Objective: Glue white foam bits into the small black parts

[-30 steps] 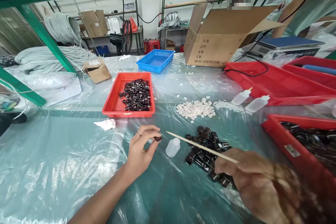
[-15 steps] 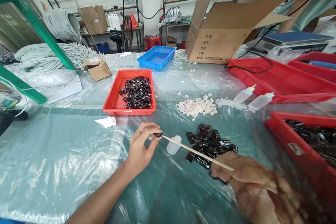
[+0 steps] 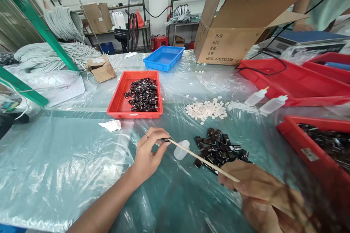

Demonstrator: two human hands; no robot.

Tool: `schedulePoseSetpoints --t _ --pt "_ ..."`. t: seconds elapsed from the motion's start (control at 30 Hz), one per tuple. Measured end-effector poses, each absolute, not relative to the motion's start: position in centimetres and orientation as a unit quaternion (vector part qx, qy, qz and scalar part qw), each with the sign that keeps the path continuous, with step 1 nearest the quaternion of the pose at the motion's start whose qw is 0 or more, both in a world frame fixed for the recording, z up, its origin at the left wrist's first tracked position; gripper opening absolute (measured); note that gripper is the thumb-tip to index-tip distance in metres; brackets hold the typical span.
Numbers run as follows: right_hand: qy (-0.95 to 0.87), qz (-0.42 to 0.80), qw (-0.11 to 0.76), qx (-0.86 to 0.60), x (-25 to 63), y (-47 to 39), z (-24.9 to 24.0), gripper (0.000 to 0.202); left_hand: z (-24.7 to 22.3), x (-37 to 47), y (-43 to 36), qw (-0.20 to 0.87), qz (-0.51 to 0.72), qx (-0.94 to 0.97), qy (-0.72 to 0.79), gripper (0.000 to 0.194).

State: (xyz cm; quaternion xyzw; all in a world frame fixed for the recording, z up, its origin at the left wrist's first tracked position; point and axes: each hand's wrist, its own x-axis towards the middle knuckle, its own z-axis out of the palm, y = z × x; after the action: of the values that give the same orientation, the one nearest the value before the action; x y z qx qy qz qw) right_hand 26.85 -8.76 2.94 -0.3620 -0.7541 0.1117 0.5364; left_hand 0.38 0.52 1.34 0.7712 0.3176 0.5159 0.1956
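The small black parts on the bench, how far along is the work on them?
Likely done: black parts fill the red tray. In hand: the left hand pinches one black part while the right hand touches a thin stick to it. Left: a loose pile beside the small bottle.

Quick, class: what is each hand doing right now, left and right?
Left hand: closed, pinching a small dark part at the fingertips.
Right hand: closed on a thin wooden stick, its tip at the part.
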Motion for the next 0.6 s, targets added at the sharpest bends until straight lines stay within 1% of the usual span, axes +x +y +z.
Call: schedulePoseSetpoints --t 0.1,0.27,0.4,0.6 --pt "-0.739 0.126 0.577 -0.324 26.7 -8.7 2.9 0.044 1.3 0.4 0.5 0.198 0.513 0.773 0.316 0.017" --pt "-0.736 0.151 0.591 -0.294 26.9 -8.3 2.8 0.036 1.1 0.3 0.7 0.207 0.503 0.785 0.297 0.021" --pt "-0.711 0.173 0.608 -0.309 27.3 -8.3 2.0 0.025 1.1 0.1 0.7 0.207 0.487 0.794 0.298 0.024" --pt "-0.709 0.181 0.590 -0.340 27.7 -8.5 2.1 0.022 1.2 0.0 0.6 0.217 0.473 0.799 0.303 0.025"
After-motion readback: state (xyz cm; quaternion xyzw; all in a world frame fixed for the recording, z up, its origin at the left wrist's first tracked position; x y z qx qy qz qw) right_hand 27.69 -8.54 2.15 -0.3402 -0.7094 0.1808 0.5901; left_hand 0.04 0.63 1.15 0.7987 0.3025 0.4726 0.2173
